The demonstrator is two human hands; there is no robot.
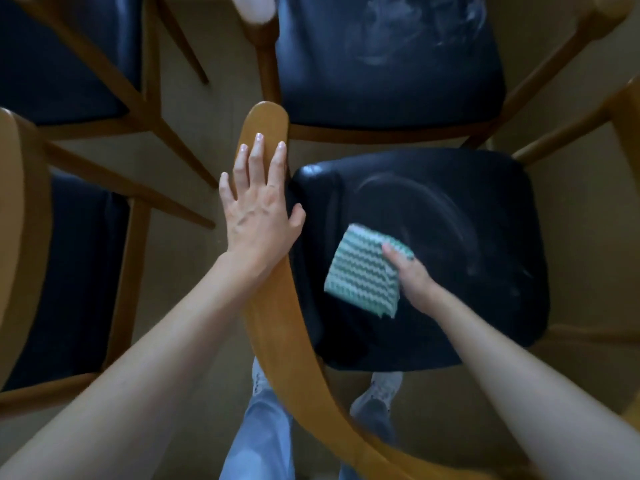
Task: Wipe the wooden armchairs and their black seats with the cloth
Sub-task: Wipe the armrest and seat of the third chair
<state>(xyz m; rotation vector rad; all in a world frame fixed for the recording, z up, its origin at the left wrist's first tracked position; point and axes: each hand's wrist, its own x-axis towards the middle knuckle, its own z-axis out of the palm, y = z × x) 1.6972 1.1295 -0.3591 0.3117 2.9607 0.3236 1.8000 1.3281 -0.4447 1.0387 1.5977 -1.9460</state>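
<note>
While the right hand (412, 275) pinches the cloth (362, 271), thumb on top and the other fingers hidden beneath the fold, the cloth lies flat on the seat (467, 209), left of the seat's middle and a little toward its near edge. It is folded to a rough square set cornerwise to the seat, and the hand grips its right corner, so most of the cloth lies left of those fingers. Curved streaks sweep over the seat's far and right parts, and a dull patch shows near its right edge. A coming stroke would probably have to carry the cloth rightward and away across the seat. The left hand (258, 209) lies off the seat, on the wooden arm (277, 323) whose long axis follows the seat's left edge from near to far. Its fingers (256, 157) are straight and slightly apart, pressed flat on the wood, seemingly steadying the chair. The right hand is the one placed for the wiping. Beyond the seat's far edge, another seat (391, 64) shows pale smears.
</note>
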